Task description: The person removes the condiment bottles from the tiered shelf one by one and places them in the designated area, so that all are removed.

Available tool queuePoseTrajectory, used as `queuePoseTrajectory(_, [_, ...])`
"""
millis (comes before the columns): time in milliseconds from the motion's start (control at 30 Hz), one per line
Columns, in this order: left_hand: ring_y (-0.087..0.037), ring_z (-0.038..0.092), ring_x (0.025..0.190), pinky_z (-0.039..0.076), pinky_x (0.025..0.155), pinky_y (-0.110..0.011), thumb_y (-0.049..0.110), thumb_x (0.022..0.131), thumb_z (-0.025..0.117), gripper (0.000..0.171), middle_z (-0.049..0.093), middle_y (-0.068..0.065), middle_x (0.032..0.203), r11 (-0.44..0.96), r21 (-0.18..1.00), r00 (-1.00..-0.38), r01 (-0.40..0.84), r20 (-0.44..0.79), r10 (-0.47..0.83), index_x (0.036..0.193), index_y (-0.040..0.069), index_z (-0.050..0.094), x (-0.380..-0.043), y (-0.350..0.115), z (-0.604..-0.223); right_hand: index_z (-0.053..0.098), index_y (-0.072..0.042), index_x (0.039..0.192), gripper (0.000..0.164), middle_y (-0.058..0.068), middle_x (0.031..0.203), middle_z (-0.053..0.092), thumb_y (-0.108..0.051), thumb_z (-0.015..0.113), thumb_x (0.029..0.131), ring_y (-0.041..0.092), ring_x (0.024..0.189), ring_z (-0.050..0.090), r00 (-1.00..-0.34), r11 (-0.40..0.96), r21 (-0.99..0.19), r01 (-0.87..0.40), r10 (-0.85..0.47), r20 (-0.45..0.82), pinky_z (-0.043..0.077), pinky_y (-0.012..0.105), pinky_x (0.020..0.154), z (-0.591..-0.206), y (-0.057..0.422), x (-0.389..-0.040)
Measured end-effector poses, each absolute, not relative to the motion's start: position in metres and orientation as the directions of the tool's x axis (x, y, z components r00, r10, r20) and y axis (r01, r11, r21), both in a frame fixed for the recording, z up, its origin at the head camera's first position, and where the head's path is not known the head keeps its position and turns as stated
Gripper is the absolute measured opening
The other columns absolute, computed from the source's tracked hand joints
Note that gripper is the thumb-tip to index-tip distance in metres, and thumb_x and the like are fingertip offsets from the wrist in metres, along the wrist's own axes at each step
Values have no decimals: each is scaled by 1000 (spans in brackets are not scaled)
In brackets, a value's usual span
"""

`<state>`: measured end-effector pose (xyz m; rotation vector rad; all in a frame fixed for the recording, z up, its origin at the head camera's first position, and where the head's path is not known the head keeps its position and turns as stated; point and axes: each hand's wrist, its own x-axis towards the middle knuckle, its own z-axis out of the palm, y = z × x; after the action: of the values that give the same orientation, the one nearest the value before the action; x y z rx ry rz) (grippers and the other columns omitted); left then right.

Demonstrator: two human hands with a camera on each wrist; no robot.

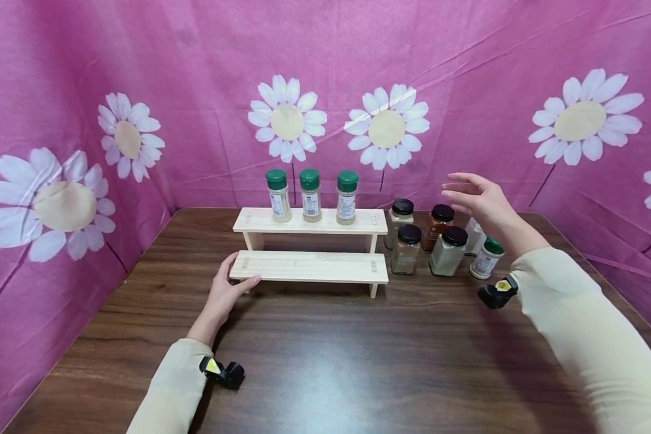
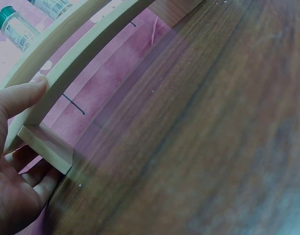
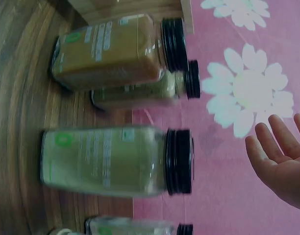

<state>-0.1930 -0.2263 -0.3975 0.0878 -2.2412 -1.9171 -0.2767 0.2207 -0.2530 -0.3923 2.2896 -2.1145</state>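
Roughly central: rack (image 1: 309, 267), long axis running nine to three o'clock, head view, twelve being away from the person. Jars stand just off its three o'clock end, between it and the right hand (image 1: 483, 202), which is much the nearer of the two.

Bearings from that hand: clear jar (image 1: 473, 239) close at six, partly masked; green-capped shaker (image 1: 485, 265) farther out at six; pale jar (image 1: 446, 259) at seven; red jar (image 1: 433, 236) and brown jar (image 1: 405, 258) at eight; back jar (image 1: 393, 232) between eight and nine. All upright, long axes vertical.

Right hand: fingers loosely spread, slightly bent, tips toward nine to ten. Right wrist view puts it beyond cap level, apart from the glass. Nothing seen in its grasp.

Left hand (image 1: 226, 293): grips the rack at the nine o'clock end of the lower shelf, thumb over the board, fingers curled round by the leg (image 2: 47, 147). Jars lie from it between two and three, well apart.

Upper shelf: left shaker (image 1: 279, 204), middle shaker (image 1: 311, 204), right shaker (image 1: 346, 206), standing in a row, green caps up; wider gap between middle and right.
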Motion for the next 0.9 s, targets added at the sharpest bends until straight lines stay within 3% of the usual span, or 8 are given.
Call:
queuePoseTrajectory(267, [-21,35,109,26,89,-32,3,73,67,75,36,-14,126,165,984,-981,67,95,-170,133,4,23,-192,-228,-397,42,-10,122,48,-1,106,51,-17,63,80,10,96,50,-973,140,-978,-153,-195,125,38,30,85,-253,200,-281])
queuePoseTrajectory(500, [-20,36,108,27,89,-33,3,73,67,74,36,-14,126,168,983,-980,80,109,-169,133,4,23,-193,-227,-397,42,-5,121,49,5,107,53,-17,64,79,12,93,51,-962,151,-967,-204,-213,170,42,25,78,-257,179,-287])
queuePoseTrajectory(733, [-20,36,108,26,89,-32,3,72,67,74,36,-13,125,170,982,-980,82,111,-168,133,4,23,-194,-227,-398,42,-3,122,50,15,115,48,-18,63,80,17,98,49,-956,197,-958,-209,-249,157,33,44,88,-257,158,-288])
queuePoseTrajectory(900, [-20,36,107,27,88,-32,4,73,68,74,37,-13,124,163,983,-980,85,112,-164,132,5,24,-193,-226,-399,41,-2,123,50,18,118,46,-18,62,80,22,102,47,-947,238,-942,-237,-275,168,34,42,87,-258,147,-290])
